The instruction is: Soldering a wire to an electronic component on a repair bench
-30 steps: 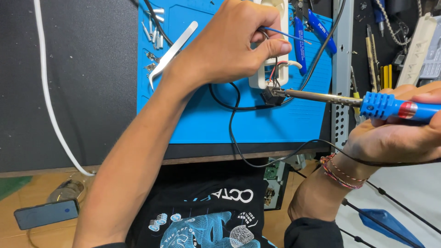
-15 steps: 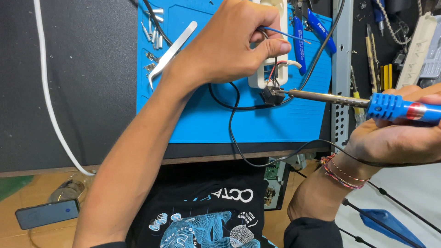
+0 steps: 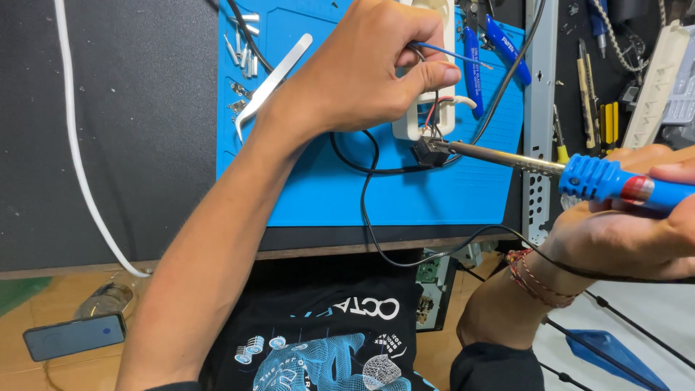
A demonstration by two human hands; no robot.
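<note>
A blue work mat (image 3: 434,195) covered the dark bench. Just below the left hand's (image 3: 362,69) fingertips (image 3: 441,76), which pinched thin coloured wires (image 3: 434,108), sat the small black component (image 3: 428,152), with the soldering iron's (image 3: 507,156) tip touching it. The right hand (image 3: 630,232) was closed around the iron's blue handle. Judged from there, a slip could burn those nearby fingers or scorch wire insulation.

we lost the soldering iron (image 3: 601,177) handle past the right edge; left hand (image 3: 362,69) hid most of the white part (image 3: 423,119).
</note>
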